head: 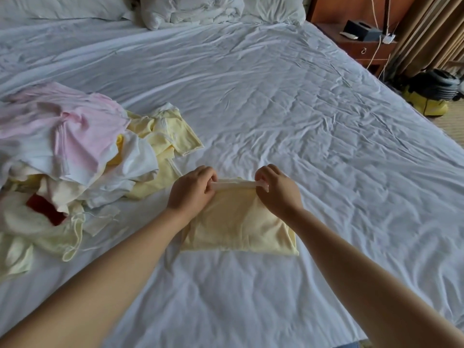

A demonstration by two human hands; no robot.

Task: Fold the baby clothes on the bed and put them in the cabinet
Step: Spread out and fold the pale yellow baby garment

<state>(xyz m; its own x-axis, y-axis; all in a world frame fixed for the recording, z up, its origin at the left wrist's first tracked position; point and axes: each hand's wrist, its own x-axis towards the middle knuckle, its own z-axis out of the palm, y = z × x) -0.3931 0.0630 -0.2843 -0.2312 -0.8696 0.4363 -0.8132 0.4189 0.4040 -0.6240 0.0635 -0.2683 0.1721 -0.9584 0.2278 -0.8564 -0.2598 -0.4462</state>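
Observation:
A pale yellow baby garment [238, 222] lies folded flat on the white bed sheet [276, 109] in front of me. My left hand [192, 189] pinches its far edge at the left end. My right hand [277, 189] pinches the same edge at the right end, and the white trim is stretched between them. To the left sits a loose pile of baby clothes [70, 156] in pink, white and yellow, with a dark red piece [45, 209] low in it. The cabinet is not in view.
Pillows and a bunched duvet [190, 8] lie at the head of the bed. A wooden nightstand [364, 43] with a dark box and cables stands at the back right, beside curtains. A yellow and black vacuum cleaner [431, 96] sits on the floor by the bed's right edge.

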